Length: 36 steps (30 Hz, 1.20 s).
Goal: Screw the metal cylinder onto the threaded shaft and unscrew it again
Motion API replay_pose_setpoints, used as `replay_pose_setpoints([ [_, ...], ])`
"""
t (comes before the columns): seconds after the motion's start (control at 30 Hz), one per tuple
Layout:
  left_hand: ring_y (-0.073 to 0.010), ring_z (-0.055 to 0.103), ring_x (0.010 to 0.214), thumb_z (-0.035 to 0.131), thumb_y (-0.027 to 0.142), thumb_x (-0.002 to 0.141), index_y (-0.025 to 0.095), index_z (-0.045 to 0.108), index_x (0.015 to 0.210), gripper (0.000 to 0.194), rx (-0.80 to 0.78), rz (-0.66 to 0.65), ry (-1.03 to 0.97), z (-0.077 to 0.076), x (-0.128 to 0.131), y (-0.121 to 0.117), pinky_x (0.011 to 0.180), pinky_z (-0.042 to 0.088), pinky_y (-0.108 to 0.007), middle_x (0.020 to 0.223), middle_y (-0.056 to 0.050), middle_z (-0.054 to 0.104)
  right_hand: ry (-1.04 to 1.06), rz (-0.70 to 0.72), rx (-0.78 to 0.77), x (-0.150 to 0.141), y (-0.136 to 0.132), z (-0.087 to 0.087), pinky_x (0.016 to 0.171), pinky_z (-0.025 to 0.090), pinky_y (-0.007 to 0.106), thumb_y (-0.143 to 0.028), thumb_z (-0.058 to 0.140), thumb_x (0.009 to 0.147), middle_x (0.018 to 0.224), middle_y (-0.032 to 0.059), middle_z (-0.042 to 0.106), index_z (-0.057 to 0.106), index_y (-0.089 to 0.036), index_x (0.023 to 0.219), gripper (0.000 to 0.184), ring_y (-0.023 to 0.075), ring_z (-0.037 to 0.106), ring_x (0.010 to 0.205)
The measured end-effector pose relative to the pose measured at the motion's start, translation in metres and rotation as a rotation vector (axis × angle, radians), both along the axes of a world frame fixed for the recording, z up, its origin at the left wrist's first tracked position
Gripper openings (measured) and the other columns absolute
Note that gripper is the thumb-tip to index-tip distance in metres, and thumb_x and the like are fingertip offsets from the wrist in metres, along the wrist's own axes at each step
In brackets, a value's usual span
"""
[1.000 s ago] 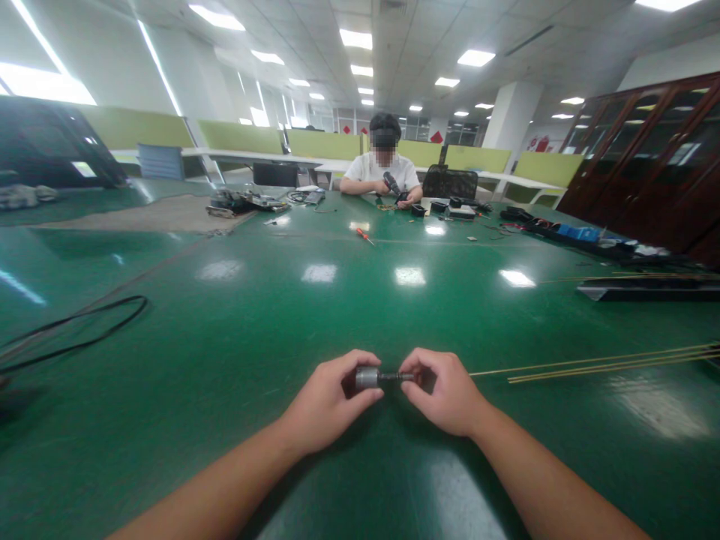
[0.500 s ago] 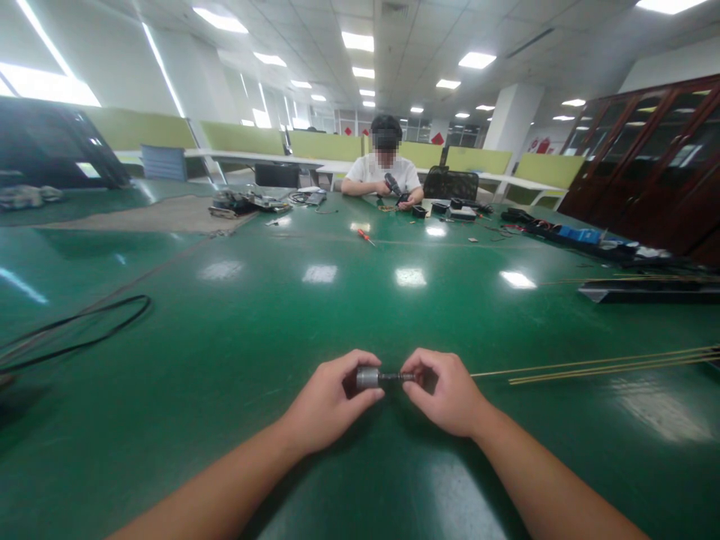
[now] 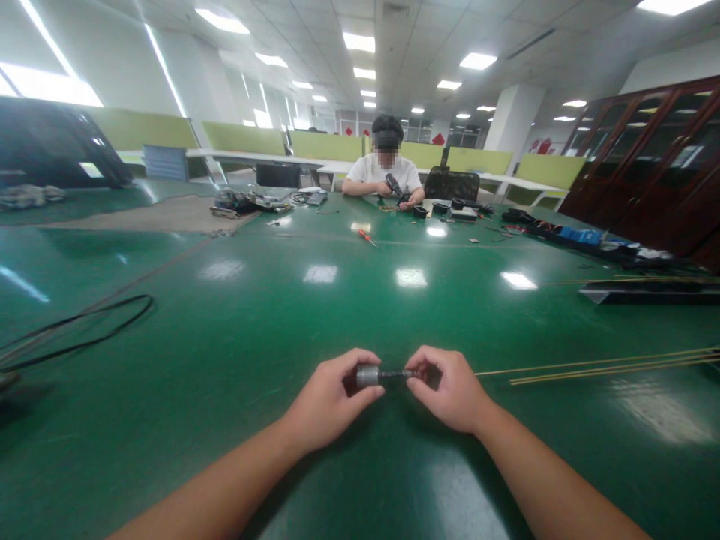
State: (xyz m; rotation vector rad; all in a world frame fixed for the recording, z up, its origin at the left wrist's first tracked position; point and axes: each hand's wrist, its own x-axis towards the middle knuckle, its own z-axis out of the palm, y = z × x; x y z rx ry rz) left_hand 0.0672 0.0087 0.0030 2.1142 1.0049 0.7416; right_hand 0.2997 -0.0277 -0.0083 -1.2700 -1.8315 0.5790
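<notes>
My left hand (image 3: 331,397) is closed around a short grey metal cylinder (image 3: 368,376), which lies level between thumb and fingers just above the green table. Out of its right side runs a thin dark shaft (image 3: 392,374). My right hand (image 3: 447,386) pinches at the far end of that shaft, thumb below and fingers above. Its fingertips hide the shaft's tip, so whether anything separate sits on it I cannot make out.
Thin yellow rods (image 3: 590,369) lie right of my right hand, with a dark metal channel (image 3: 646,292) beyond. A black cable (image 3: 106,315) loops at left. Farther off lies an orange screwdriver (image 3: 367,237). Across the table (image 3: 253,315), a person (image 3: 382,169) holds a power drill (image 3: 393,184).
My right hand has shifted slightly to the right and up along the shaft, baring a little more of it. The left hand and the cylinder stay in place.
</notes>
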Motion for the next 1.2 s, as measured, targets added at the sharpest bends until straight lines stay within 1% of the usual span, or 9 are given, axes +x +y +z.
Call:
replay_pose_setpoints([
  [0.37,-0.0198,0.065,0.091,0.071,0.027,0.084,0.025,0.065,0.108,0.025,0.001,0.01,0.0,0.001,-0.001,0.0,0.083,0.046,-0.031,0.1,0.001,0.07,0.022,-0.004,-0.011,-0.001,-0.001,0.004,0.063,0.048,0.026,-0.013,0.064,0.076,0.068,0.0002,0.066,0.067,-0.018,0.082,0.008,0.0155,0.062,0.063],
  [0.8,-0.0185,0.064,0.089,0.07,0.029,0.085,0.025,0.065,0.109,0.024,-0.008,0.007,0.003,0.003,-0.009,0.001,0.081,0.046,-0.029,0.098,0.002,0.07,0.002,-0.003,-0.025,-0.002,-0.002,0.001,0.061,0.046,0.025,-0.014,0.065,0.076,0.067,-0.0008,0.067,0.067,-0.019,0.081,0.008,0.0146,0.062,0.061],
  [1.1,-0.0195,0.065,0.091,0.069,0.029,0.086,0.024,0.065,0.108,0.024,-0.01,-0.008,0.017,0.005,-0.011,0.003,0.084,0.045,-0.03,0.099,0.001,0.07,0.023,0.015,-0.026,-0.001,-0.001,0.002,0.062,0.048,0.025,-0.013,0.064,0.075,0.068,-0.0001,0.067,0.067,-0.018,0.08,0.008,0.015,0.063,0.062],
  [1.2,-0.0192,0.065,0.088,0.07,0.03,0.085,0.023,0.065,0.105,0.022,-0.017,0.003,0.019,0.007,-0.011,0.002,0.081,0.046,-0.029,0.096,0.001,0.07,0.025,0.016,-0.024,-0.001,0.0,0.001,0.063,0.048,0.025,-0.014,0.065,0.075,0.069,0.0001,0.068,0.067,-0.019,0.081,0.007,0.0153,0.063,0.063],
])
